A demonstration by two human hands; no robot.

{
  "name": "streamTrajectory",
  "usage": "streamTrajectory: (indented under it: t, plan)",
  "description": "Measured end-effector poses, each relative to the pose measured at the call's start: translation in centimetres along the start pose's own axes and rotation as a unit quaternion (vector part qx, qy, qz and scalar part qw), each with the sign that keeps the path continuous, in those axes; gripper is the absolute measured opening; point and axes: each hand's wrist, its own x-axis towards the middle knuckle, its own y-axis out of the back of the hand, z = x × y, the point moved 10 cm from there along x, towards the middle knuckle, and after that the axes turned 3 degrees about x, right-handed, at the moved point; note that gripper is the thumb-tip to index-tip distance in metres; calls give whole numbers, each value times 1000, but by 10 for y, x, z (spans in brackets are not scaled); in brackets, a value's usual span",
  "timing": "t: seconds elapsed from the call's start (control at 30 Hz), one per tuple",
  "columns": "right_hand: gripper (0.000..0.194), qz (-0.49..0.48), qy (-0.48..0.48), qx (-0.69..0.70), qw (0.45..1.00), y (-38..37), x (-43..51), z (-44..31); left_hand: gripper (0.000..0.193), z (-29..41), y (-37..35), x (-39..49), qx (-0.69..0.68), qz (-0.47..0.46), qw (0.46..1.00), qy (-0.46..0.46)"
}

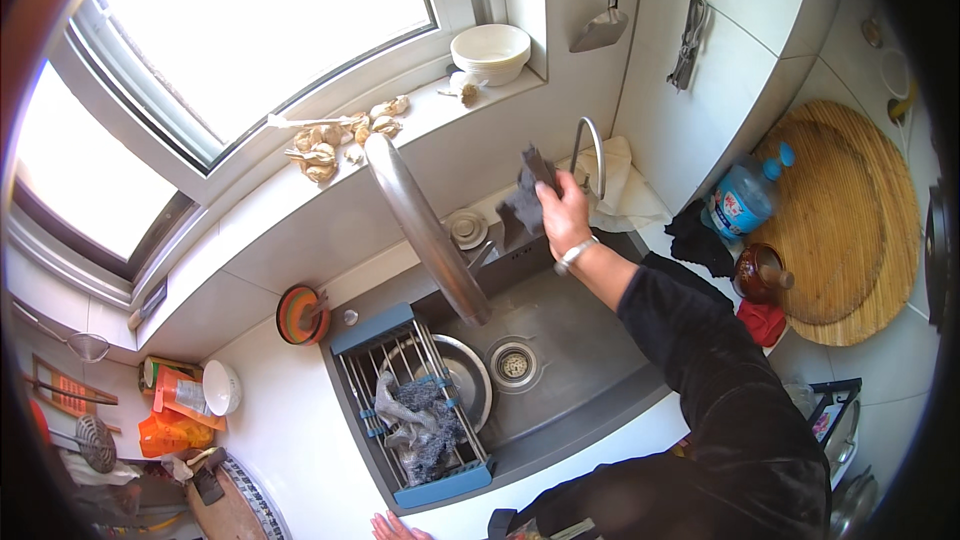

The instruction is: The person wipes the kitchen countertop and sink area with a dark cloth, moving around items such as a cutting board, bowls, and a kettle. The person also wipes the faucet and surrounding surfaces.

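Observation:
My right hand, with a bracelet at the wrist, grips a dark grey cloth above the back right of the sink, near a thin curved tap. Only the fingers of my left hand show, at the counter's front edge below the sink; they hold nothing visible. A big steel faucet reaches over the grey sink. Across the sink's left part lies a drying rack with blue ends, bearing crumpled grey cloths. A round metal pan is partly under it.
Garlic bulbs and stacked white bowls stand on the windowsill. At right are a blue soap bottle, a brown pot, a black cloth and a round wooden board. Orange bowls and a white bowl are at left.

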Motion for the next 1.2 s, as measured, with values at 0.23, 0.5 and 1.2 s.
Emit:
streamTrajectory:
  t: [0.23, 0.5, 1.2]
  plan:
    - [26, 98, 292, -154, 939, -75, 52, -69, 62, 1, 0, 3, -4, 2, 1000, 10]
    - [28, -28, 224, -266, 937, -87, 37, 32, 63, 1, -4, 3, 10, -54, 998, 14]
    - [24, -116, 169, -322, 924, -80, 48, 74, 66, -10, -10, -2, -38, -54, 996, 64]
